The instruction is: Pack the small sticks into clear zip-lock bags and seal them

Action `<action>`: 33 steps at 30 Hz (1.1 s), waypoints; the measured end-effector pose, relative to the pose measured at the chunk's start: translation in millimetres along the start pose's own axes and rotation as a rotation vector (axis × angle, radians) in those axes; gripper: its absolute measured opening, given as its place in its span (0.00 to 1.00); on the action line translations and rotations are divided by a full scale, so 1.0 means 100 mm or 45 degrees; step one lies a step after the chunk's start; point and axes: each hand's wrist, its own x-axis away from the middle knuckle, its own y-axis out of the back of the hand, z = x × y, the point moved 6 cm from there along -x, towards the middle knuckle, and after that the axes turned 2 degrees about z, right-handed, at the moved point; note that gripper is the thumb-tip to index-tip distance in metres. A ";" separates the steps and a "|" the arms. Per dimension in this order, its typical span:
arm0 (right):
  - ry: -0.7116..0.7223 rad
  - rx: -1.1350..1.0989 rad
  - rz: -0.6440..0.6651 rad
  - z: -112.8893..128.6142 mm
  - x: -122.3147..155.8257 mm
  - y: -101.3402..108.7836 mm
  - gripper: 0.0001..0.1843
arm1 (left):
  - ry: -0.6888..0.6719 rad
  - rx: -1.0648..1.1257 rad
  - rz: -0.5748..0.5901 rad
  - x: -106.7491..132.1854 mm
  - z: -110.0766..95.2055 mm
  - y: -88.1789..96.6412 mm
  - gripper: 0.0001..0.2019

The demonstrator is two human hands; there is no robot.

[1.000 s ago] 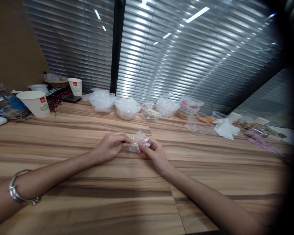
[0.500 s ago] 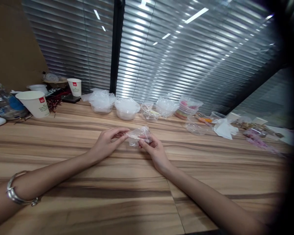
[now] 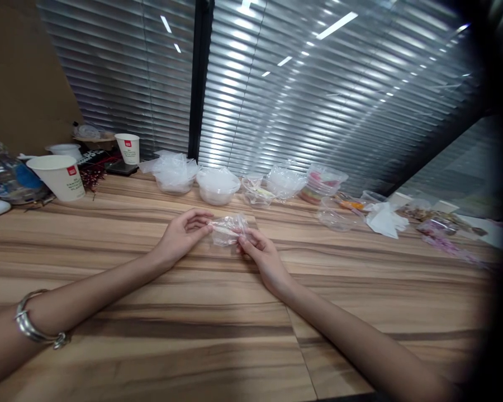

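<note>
A small clear plastic bag (image 3: 227, 231) with something pale and pinkish inside lies between my two hands, low over the wooden table (image 3: 218, 329). My left hand (image 3: 181, 236) pinches the bag's left edge with thumb and fingertips. My right hand (image 3: 261, 257) grips the bag's right side, fingers curled round it. A silver bracelet (image 3: 34, 330) sits on my left wrist.
Along the back edge stand clear plastic bowls and bags (image 3: 216, 184), a tub with pink contents (image 3: 323, 181), white tissue (image 3: 384, 219) and small packets at right. Paper cups (image 3: 60, 176) and a plastic bottle (image 3: 4, 176) stand at left. Window blinds rise behind.
The bag has flattened and shifted slightly left and away from me. My left hand loosened from a tight pinch to a fingertip hold at the bag's edge.
</note>
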 end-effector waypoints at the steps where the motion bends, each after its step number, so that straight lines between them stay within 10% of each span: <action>1: 0.002 -0.010 0.005 -0.01 0.00 0.00 0.16 | 0.007 0.014 -0.008 0.00 0.00 0.01 0.18; 16: 0.100 0.042 0.117 0.02 0.07 -0.13 0.35 | 0.196 0.050 0.621 0.08 0.08 -0.31 0.15; 21: 0.083 -0.107 0.150 -0.03 0.05 -0.14 0.42 | 0.220 0.097 0.497 0.06 0.09 -0.25 0.10; 33: 0.060 -0.119 -0.038 -0.04 0.01 0.02 0.18 | 0.318 0.229 0.491 0.08 0.09 -0.26 0.19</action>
